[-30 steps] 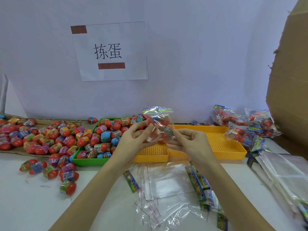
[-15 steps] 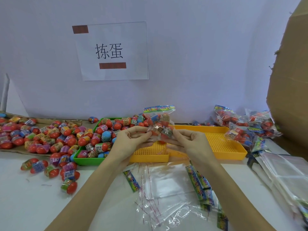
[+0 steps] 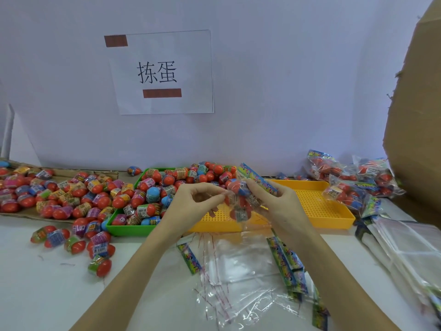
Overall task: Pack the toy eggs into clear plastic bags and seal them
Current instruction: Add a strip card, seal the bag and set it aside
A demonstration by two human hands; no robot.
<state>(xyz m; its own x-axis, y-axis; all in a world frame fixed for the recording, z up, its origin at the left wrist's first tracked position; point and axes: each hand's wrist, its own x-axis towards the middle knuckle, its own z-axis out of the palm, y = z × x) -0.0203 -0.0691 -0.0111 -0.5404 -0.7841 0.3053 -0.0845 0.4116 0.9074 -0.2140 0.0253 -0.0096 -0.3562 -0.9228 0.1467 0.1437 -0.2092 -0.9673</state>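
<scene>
1. Head view: the right hand (image 3: 279,206) is gripping a clear plastic bag of toy eggs (image 3: 241,201) above the yellow tray (image 3: 317,206), with its fingers curled round the bag.
2. The printed header card (image 3: 259,179) of this bag is pointing up and to the left, above the right hand's fingers.
3. The left hand (image 3: 191,206) is pinching the left edge of the same bag between thumb and fingertips; the other fingers are loosely curled.
4. A green tray (image 3: 124,229), full of loose toy eggs (image 3: 152,194), is sitting just beside the yellow tray, on its left.
5. More eggs are lying on the cardboard sheet (image 3: 31,213) and on the white table (image 3: 35,295) at the left.
6. Empty clear bags (image 3: 241,271) are lying on the table, between the 2 forearms.
7. Filled bags (image 3: 350,182) are piling up at the right, near a cardboard box (image 3: 415,115).
</scene>
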